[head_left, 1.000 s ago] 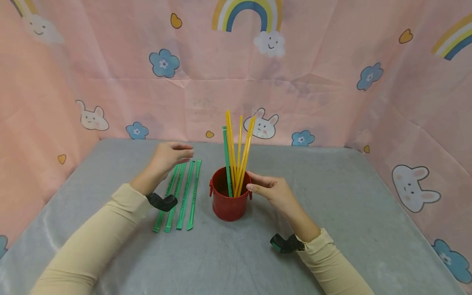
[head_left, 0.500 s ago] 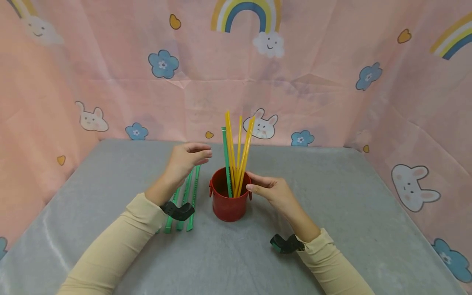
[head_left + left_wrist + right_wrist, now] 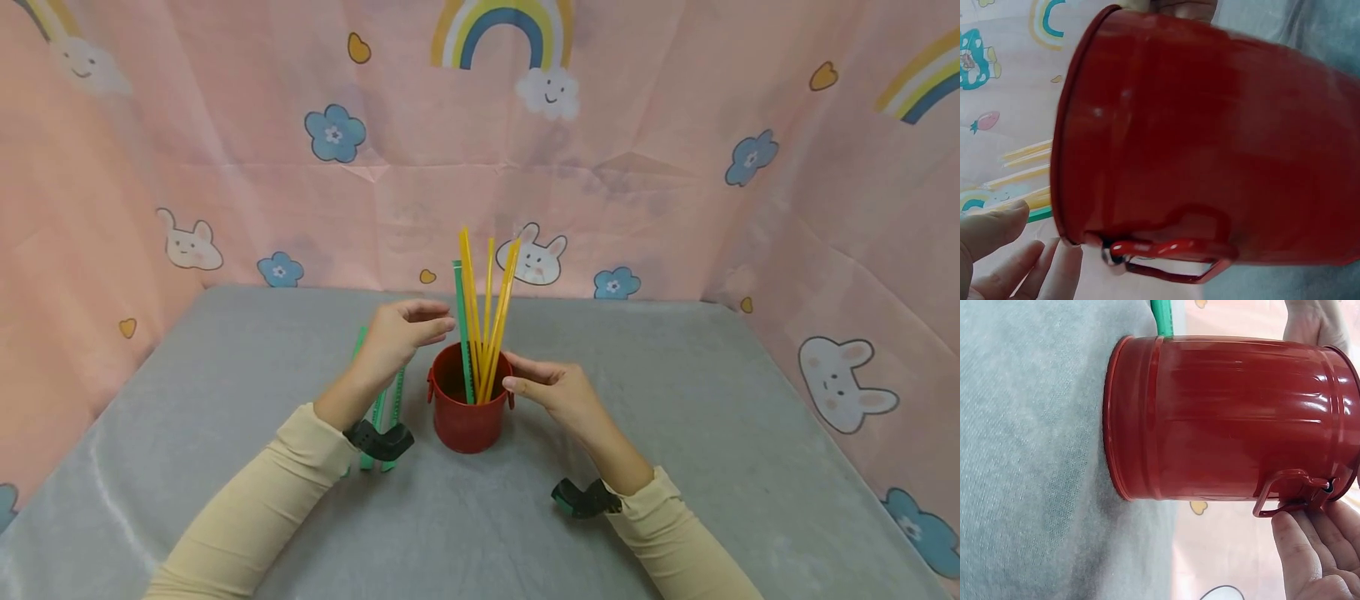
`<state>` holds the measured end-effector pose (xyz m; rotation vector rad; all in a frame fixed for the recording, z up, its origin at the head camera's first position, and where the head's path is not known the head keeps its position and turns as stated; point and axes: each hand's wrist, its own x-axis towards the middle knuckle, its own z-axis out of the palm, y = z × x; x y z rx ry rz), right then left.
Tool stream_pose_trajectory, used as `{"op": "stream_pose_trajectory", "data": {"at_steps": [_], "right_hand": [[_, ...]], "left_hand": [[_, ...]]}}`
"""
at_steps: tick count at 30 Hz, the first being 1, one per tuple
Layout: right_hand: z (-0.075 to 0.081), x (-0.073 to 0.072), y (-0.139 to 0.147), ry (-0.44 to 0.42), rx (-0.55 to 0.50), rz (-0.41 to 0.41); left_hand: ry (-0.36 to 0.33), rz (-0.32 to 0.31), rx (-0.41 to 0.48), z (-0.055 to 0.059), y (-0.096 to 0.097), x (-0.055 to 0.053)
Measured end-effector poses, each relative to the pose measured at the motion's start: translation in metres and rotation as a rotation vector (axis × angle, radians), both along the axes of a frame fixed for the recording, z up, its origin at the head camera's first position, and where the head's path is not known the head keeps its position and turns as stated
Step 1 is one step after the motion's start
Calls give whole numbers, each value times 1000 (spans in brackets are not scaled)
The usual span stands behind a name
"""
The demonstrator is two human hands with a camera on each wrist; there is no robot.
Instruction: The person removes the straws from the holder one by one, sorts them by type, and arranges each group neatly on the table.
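A red metal bucket stands upright on the table, with one green wrapped straw and several yellow straws leaning in it. My left hand is beside the green straw, above the bucket's left rim. Its fingers are apart from the thumb and nothing lies between them. At the right side my right hand holds the bucket at its rim, thumb in front and fingers beside the small side handle. More green wrapped straws lie to the left, partly hidden under my left hand and wrist.
A grey cloth covers the table. Behind it and at both sides hangs a pink printed curtain. Each wrist wears a black camera band, such as the one on the right wrist.
My left hand has moved right from over the lying green straws to the green straw in the bucket. My right hand and the bucket have stayed in place.
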<state>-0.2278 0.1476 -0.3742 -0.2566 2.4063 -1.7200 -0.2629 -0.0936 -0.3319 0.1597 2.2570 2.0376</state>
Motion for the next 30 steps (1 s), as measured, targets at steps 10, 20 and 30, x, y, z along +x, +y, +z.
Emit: {"op": "stream_pose_trajectory", "data": {"at_steps": [10, 20, 30], "right_hand": [[2, 1, -1, 8, 1, 1], [1, 0, -1, -1, -8, 4], [0, 0, -1, 7, 1, -1]], "left_hand": [[-17, 1, -12, -3, 8, 0], [-36, 31, -19, -3, 15, -3], [-29, 45, -34, -3, 19, -4]]}}
